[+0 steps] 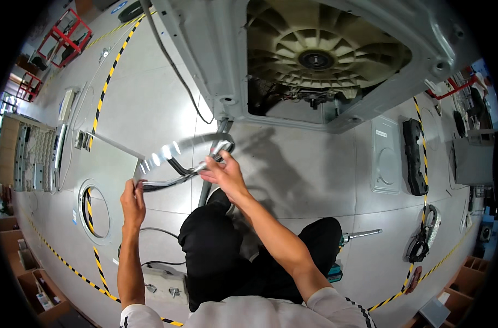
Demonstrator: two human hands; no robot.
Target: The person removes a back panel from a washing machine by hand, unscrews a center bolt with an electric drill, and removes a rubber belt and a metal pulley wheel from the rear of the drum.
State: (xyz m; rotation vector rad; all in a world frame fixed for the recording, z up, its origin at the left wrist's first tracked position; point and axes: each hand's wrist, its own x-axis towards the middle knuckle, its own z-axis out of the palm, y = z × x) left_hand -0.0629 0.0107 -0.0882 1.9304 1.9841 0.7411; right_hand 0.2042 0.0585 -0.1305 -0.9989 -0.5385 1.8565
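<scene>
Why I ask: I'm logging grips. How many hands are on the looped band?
2: the left hand on the left of the looped band, the right hand toward its right; no others show.

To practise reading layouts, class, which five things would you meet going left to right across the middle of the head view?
White ring around the round opening → left hand → right hand → pale panel with a circular outline → long black part.
</scene>
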